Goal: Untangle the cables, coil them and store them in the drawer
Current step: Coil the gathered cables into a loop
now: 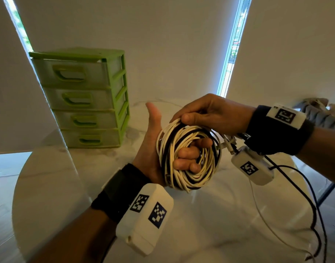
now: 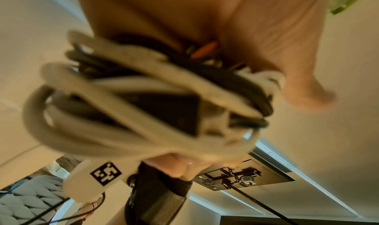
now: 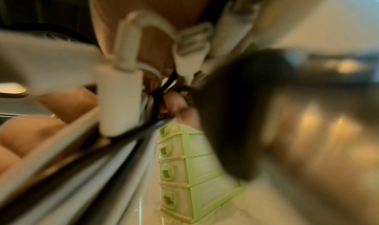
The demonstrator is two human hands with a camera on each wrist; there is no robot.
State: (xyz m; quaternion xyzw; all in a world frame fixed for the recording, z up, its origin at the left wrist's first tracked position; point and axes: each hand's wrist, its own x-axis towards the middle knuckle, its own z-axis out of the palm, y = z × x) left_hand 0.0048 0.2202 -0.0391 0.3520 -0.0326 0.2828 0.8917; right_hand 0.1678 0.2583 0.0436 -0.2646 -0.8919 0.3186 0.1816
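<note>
A round coil of white and black cables [image 1: 187, 158] is held above the table. My left hand [image 1: 163, 149] has its fingers curled through the coil's middle, thumb pointing up. My right hand [image 1: 210, 112] grips the coil's top edge from above. White plugs [image 1: 228, 143] stick out at the coil's right side. In the left wrist view the coil [image 2: 133, 98] fills the frame, blurred. The right wrist view shows white plugs [image 3: 119, 97] close up and the green drawer unit [image 3: 184, 171] beyond. The drawer unit [image 1: 85, 97] stands at the left back with all drawers closed.
The white marble round table [image 1: 68, 186] lies below both hands. Thin black and white leads [image 1: 305, 205] hang from the right wrist over the table's right side. A grey padded seat [image 1: 318, 112] sits at the far right. Blinds cover the windows behind.
</note>
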